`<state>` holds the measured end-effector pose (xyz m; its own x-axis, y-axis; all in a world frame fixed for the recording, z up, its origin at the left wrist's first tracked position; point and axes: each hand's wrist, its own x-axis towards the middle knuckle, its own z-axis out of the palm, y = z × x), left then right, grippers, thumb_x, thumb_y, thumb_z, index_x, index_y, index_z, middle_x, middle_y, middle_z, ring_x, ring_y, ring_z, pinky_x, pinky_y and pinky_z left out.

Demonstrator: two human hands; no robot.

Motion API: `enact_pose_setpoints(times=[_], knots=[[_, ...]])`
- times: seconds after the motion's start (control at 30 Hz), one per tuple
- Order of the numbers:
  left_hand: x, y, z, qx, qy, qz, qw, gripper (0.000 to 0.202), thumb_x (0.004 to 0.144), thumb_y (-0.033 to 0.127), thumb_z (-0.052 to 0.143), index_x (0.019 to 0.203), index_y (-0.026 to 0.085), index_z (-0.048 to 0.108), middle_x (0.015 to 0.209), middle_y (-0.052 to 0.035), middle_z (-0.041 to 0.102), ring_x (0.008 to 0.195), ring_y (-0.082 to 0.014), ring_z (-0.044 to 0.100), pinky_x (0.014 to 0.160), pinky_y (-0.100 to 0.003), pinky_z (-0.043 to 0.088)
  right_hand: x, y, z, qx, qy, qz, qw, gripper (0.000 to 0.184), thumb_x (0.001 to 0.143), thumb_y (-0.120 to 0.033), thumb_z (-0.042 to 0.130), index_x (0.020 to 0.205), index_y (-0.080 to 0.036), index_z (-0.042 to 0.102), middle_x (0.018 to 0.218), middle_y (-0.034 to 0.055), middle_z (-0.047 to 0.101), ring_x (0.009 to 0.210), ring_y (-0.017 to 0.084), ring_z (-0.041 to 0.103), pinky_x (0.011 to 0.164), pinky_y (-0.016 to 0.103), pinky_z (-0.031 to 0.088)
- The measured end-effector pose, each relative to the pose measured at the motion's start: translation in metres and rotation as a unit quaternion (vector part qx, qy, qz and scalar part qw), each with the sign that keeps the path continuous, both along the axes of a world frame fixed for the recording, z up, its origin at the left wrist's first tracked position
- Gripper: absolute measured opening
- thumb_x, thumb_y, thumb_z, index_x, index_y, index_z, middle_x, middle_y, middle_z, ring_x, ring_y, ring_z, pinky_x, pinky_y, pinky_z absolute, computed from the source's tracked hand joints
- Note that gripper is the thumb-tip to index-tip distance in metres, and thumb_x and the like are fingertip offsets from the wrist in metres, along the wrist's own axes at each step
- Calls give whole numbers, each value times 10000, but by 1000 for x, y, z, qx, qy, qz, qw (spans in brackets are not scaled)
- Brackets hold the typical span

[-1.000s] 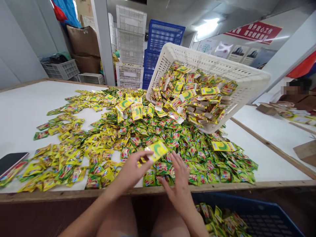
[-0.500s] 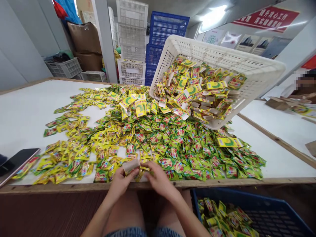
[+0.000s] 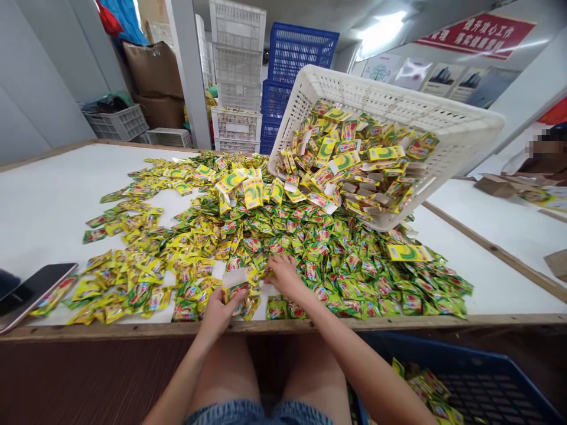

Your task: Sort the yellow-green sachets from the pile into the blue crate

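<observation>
A small yellow-and-green carton (image 3: pixel 235 283) stands tilted in my left hand (image 3: pixel 218 310), its pale end flap raised toward the pile. The thumb lies across its front and the fingers wrap behind it. Just to the right, my right hand (image 3: pixel 286 276) rests at the near side of the heap, fingers bent down onto the sachets and the thumb apart from them. No sachet shows clearly between those fingers. Green sachets (image 3: pixel 349 265) lie thick in front of and right of this hand. Yellow sachets (image 3: pixel 142 265) spread to the left of the carton.
A tilted white crate (image 3: pixel 398 97) full of small cartons leans over the heap. Loose cartons (image 3: pixel 253 193) lie beside it. A phone (image 3: pixel 42 289) is at the left. Below the table's wooden edge (image 3: pixel 133 332) sits a blue crate (image 3: pixel 478 360) with filled packs.
My right hand has moved forward and away from the carton onto the sachets. My left hand still holds the carton, now turned more upright with its printed front showing.
</observation>
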<state>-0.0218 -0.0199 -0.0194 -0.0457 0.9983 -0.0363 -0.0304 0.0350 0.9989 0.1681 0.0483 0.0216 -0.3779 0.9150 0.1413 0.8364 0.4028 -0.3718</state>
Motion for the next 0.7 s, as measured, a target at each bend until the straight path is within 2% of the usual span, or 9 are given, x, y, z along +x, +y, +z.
enact_pose_setpoints(times=[0.13, 0.2, 0.27, 0.33, 0.4, 0.53, 0.57, 0.63, 0.7], knots=[[-6, 0, -1, -3, -9, 21, 1000, 495, 662, 429, 661, 1014, 89, 586, 953, -120, 695, 905, -248, 631, 821, -346, 473, 20, 10, 31, -35, 243, -7, 969, 177, 810, -253, 482, 970, -190, 523, 779, -3, 588, 674, 131, 532, 609, 239, 386], [-6, 0, 0, -4, -25, 28, 999, 504, 660, 429, 666, 1022, 88, 576, 975, -124, 690, 924, -249, 626, 825, -349, 472, 39, 10, 45, -40, 266, -34, 963, 205, 781, -286, 517, 961, -191, 526, 653, -43, 534, 553, 111, 474, 520, 215, 347], [-6, -1, 2, -11, -41, 24, 999, 510, 650, 431, 676, 1017, 92, 576, 970, -124, 692, 917, -251, 631, 813, -349, 479, 58, 4, 51, -54, 249, -52, 966, 215, 718, -297, 590, 897, -185, 546, 547, -73, 448, 489, 97, 408, 474, 206, 308], [-4, -1, 5, -15, -46, 15, 999, 506, 638, 435, 684, 1000, 96, 585, 955, -120, 697, 905, -251, 635, 810, -348, 482, 71, -8, 45, -92, 254, -70, 960, 218, 674, -300, 630, 831, -178, 542, 518, -80, 420, 472, 93, 399, 454, 205, 308], [-1, -2, 8, -19, -38, 11, 999, 491, 633, 443, 685, 971, 98, 599, 939, -118, 701, 884, -252, 640, 801, -349, 484, 78, -23, 29, -134, 303, -103, 938, 245, 644, -317, 650, 787, -177, 509, 564, -62, 470, 500, 102, 455, 455, 213, 355], [7, -2, 13, -18, -15, 5, 1000, 449, 647, 436, 675, 948, 110, 609, 970, -114, 693, 898, -250, 633, 810, -345, 475, 75, -47, -11, -148, 455, -214, 852, 394, 599, -349, 673, 872, -195, 435, 692, -20, 535, 597, 150, 561, 492, 267, 460], [10, -3, 15, -17, -12, 0, 1000, 442, 651, 432, 673, 950, 114, 608, 980, -111, 690, 908, -249, 628, 817, -344, 471, 73, -51, -18, -147, 467, -232, 840, 420, 600, -352, 669, 906, -194, 428, 698, -13, 538, 601, 158, 567, 494, 278, 468], [16, -2, 18, -18, -8, -16, 1000, 429, 654, 426, 671, 950, 121, 607, 982, -104, 688, 910, -243, 624, 811, -338, 471, 71, -54, -26, -148, 438, -245, 852, 430, 623, -358, 645, 955, -177, 440, 688, -4, 542, 584, 165, 561, 489, 287, 461], [21, -2, 22, -26, -11, -43, 999, 421, 656, 426, 667, 946, 127, 606, 957, -94, 691, 878, -235, 627, 777, -327, 479, 71, -55, -27, -129, 344, -245, 897, 411, 655, -349, 614, 990, -156, 475, 661, -4, 544, 568, 168, 549, 498, 284, 436]])
